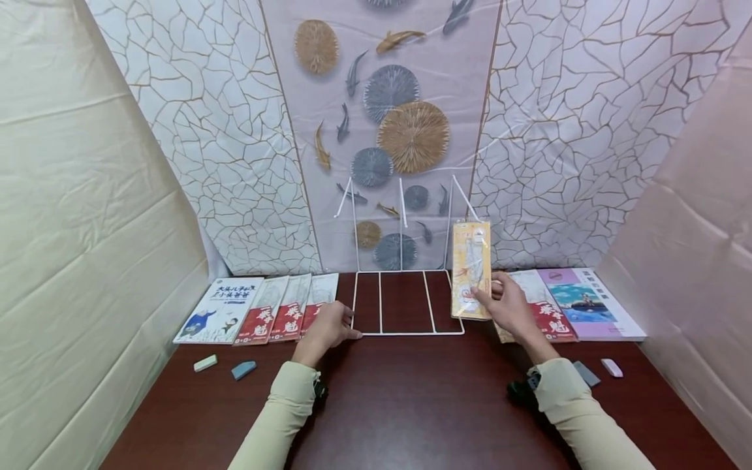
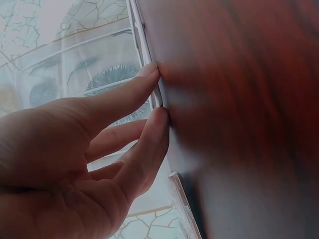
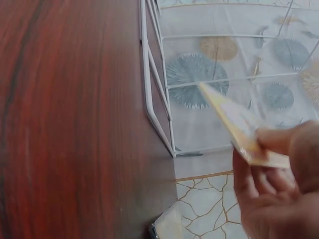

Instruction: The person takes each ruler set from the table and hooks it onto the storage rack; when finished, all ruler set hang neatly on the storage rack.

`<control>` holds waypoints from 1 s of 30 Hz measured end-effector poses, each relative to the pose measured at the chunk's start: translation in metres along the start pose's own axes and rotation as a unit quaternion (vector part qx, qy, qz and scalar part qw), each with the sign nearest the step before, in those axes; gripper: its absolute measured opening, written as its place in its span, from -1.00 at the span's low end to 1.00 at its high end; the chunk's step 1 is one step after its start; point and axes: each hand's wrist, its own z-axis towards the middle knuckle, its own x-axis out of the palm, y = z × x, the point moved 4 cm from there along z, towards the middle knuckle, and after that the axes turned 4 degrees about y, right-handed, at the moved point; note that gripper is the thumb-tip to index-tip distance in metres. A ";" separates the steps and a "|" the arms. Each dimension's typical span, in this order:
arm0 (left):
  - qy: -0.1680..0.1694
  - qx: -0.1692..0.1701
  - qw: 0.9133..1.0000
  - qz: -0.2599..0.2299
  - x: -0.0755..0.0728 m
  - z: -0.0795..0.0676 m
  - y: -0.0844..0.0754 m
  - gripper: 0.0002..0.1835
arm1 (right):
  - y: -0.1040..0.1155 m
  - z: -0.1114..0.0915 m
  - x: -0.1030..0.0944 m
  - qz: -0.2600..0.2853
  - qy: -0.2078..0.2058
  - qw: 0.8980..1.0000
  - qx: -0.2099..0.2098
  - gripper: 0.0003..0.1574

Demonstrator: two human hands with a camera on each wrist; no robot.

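A white wire rack [image 1: 411, 334] with tall upright rods at its back stands on the dark wood table [image 1: 411, 405]. My left hand [image 1: 330, 326] is at the rack's front left corner; in the left wrist view the thumb and a finger pinch its white wire [image 2: 158, 94]. Raised over the rack's right side is a flat yellow pack [image 1: 470, 271] in shiny clear wrap, tilted upright. My right hand [image 1: 510, 305] grips its lower right edge between thumb and fingers. The right wrist view shows the pack [image 3: 234, 117] edge-on, apart from the rack's base.
On the left lie a white picture book [image 1: 219, 310] and several overlapping red-and-white books [image 1: 258, 313]. To the right are another red-and-white book [image 1: 549, 316] and a purple-and-white book [image 1: 593, 307]. Small erasers [image 1: 243, 370] lie near both sides. Patterned cloth [image 1: 388, 130] hangs behind.
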 end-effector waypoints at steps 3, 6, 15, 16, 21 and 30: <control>0.000 0.011 1.000 0.008 0.001 0.000 -0.003 -0.54 | 0.003 0.000 0.004 0.068 0.034 0.997 -0.017 -0.38; 0.001 0.021 1.000 0.015 0.002 0.000 -0.006 -0.58 | 0.008 -0.002 0.006 0.112 0.078 0.990 -0.036 -0.37; 0.010 0.016 1.000 0.022 0.006 -0.004 -0.006 -0.57 | 0.028 -0.018 0.012 0.078 0.122 0.986 -0.077 -0.34; 0.009 0.015 1.000 0.021 0.006 -0.004 -0.006 -0.56 | 0.029 -0.021 0.013 0.073 0.126 0.986 -0.081 -0.36; 0.008 0.014 1.000 0.018 0.007 -0.004 -0.005 -0.51 | 0.034 -0.035 0.010 0.048 0.119 0.987 -0.095 -0.43; -0.008 0.032 0.999 0.037 0.004 -0.008 -0.009 -0.58 | 0.042 -0.038 -0.004 0.024 0.090 0.989 -0.112 -0.46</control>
